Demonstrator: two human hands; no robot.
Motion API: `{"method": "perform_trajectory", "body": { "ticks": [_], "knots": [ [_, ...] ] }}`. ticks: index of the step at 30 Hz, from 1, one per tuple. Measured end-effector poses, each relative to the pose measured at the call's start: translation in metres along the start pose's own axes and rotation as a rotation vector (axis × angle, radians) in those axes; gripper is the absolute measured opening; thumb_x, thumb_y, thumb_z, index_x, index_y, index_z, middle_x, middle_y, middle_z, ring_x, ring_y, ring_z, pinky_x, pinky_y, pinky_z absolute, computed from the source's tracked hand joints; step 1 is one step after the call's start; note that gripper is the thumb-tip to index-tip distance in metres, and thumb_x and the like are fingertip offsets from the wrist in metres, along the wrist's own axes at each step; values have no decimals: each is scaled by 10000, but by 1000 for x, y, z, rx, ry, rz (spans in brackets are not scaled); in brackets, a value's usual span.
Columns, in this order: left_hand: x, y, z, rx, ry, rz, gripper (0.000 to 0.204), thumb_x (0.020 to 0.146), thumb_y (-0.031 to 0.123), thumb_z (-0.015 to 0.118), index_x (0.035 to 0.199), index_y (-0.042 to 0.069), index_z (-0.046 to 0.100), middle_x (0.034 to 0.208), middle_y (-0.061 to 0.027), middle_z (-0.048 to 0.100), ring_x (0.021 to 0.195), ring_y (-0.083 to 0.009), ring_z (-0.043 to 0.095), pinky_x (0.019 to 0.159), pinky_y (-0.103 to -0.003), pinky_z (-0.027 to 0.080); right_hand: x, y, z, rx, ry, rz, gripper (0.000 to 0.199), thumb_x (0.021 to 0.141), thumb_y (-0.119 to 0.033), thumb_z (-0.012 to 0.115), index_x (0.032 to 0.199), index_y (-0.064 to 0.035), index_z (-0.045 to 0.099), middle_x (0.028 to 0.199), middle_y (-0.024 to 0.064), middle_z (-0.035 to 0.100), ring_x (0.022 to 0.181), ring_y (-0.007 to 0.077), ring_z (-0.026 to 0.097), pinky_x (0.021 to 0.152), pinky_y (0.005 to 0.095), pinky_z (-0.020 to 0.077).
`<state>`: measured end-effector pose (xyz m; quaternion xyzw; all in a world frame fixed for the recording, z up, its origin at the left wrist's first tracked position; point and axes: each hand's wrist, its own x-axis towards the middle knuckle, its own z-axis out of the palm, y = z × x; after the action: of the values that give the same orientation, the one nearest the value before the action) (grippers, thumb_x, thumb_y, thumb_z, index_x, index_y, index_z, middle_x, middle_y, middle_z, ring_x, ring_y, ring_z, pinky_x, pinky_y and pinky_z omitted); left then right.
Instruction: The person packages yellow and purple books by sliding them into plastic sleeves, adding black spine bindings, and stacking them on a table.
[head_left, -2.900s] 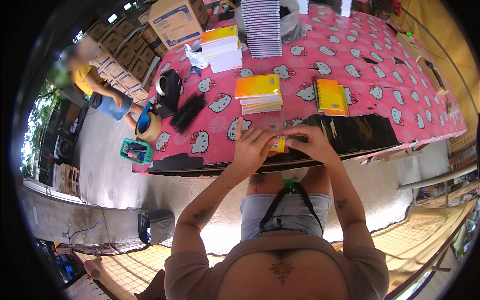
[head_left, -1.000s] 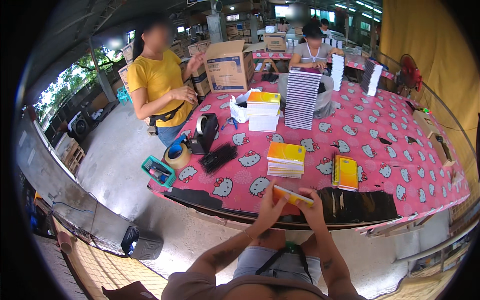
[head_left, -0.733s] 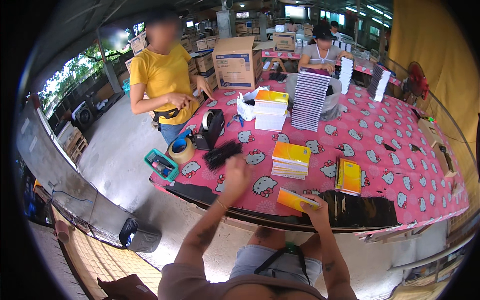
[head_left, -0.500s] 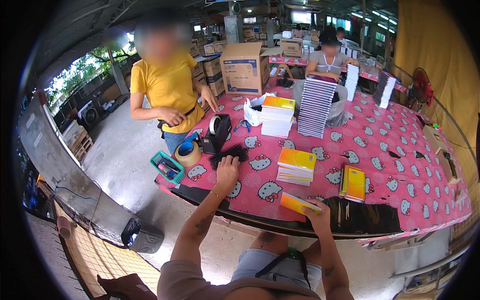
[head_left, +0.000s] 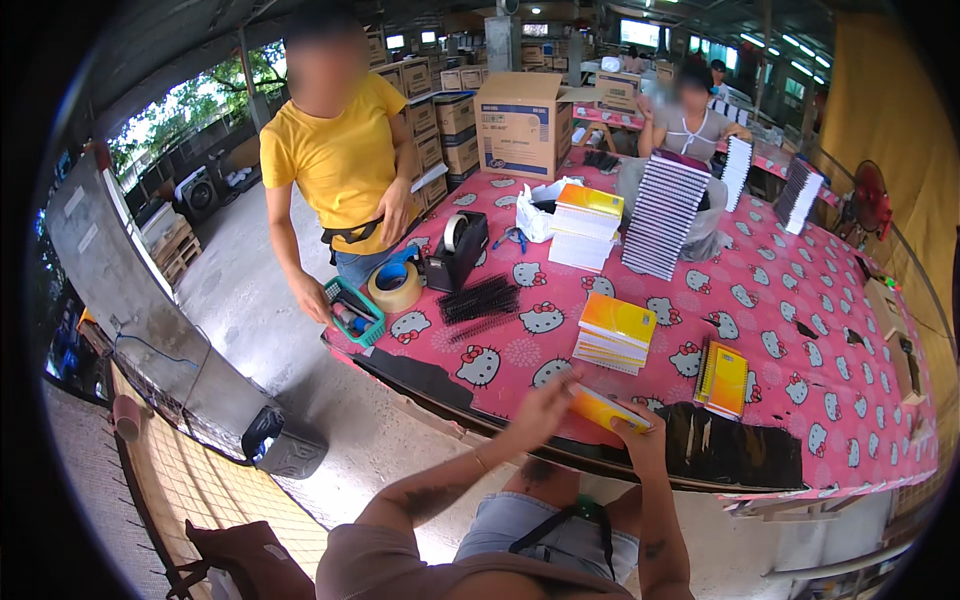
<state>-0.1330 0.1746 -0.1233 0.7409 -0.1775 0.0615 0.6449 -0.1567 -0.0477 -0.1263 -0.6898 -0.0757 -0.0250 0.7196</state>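
My right hand (head_left: 642, 430) grips the right end of a thin yellow-orange notebook (head_left: 602, 408), held tilted above the table's near edge. Close to the notebook's left end is my left hand (head_left: 543, 410), its fingers drawn together and a little blurred; what they pinch is too small to make out. A loose pile of black plastic spiral coils (head_left: 480, 302) lies on the table, left of both hands. Just beyond the notebook stands a stack of yellow-covered notebooks (head_left: 617, 325). Several spiral-bound yellow notebooks (head_left: 724, 380) lie to the right.
A pink patterned cloth (head_left: 780, 440) covers the table. At its left are a teal basket (head_left: 362, 325), tape rolls (head_left: 395, 287) and a black tape dispenser (head_left: 457, 252). Tall notebook stacks (head_left: 665, 215) and a carton (head_left: 518, 128) stand farther back. A person in yellow (head_left: 340, 150) reaches to the basket.
My left hand has left the coil pile and come right, up to the notebook. The coils lie more spread out. The person in yellow has lowered a hand to the basket. The view has shifted slightly.
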Motion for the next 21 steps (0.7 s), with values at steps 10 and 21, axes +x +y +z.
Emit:
{"method": "perform_trajectory", "body": {
  "ticks": [10, 21],
  "knots": [
    [3, 34, -6, -16, 37, -47, 461, 1018, 197, 533, 1438, 22, 460, 1213, -82, 649, 1034, -129, 627, 875, -253, 486, -5, -5, -12, -70, -7, 0, 247, 888, -86, 705, 1107, 26, 692, 918, 5, 679, 832, 63, 566, 733, 231, 477],
    [2, 30, -25, 261, 47, 155, 220, 900, 91, 703, 1106, 14, 702, 876, -112, 704, 693, -107, 625, 590, -248, 486, -8, -6, -8, -69, -7, 28, 281, 892, -80, 703, 1151, 25, 669, 950, 8, 678, 824, 54, 556, 725, 213, 472]
  ]
}}
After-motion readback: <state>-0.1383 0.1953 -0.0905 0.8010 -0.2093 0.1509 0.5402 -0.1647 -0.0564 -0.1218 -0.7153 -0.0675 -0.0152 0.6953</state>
